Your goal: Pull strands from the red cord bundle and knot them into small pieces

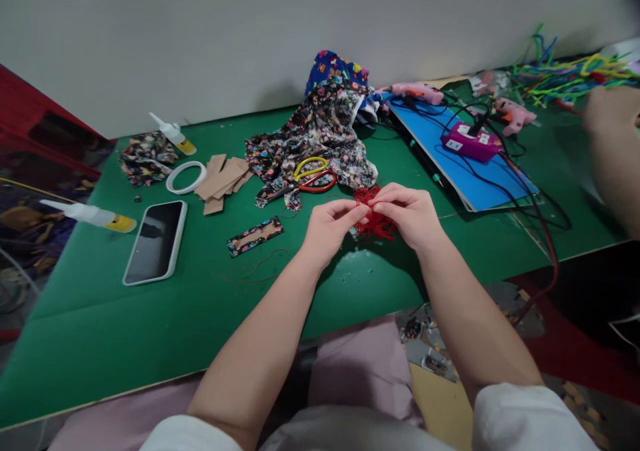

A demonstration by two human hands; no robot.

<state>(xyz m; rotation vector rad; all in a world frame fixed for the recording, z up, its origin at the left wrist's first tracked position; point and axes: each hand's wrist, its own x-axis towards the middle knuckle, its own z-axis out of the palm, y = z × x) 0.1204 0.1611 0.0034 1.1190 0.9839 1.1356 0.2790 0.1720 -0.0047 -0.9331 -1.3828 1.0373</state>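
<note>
A tangled bundle of red thread [381, 225] is pinched between my two hands over the green table. My left hand [331, 229] grips its left side with thumb and fingertips closed. On the other side, my right hand [407, 214] pinches the thread close to the left fingertips. Just beyond my hands lie scissors [315, 175] with one yellow and one red handle, resting on black floral fabric [320, 131]. To the left of my left hand is a cardboard strip edged with floral cloth [255, 236]. A loose dark thread [260, 264] lies nearby.
A phone [156, 241], glue bottles [107, 217], a white tape roll [186, 177] and cardboard strips [223, 181] lie left. Rightward are a blue folder [475, 187], a purple power strip [470, 145], pink glue guns [515, 114] with trailing cords, pipe cleaners [570, 77] and another person's arm [613, 151].
</note>
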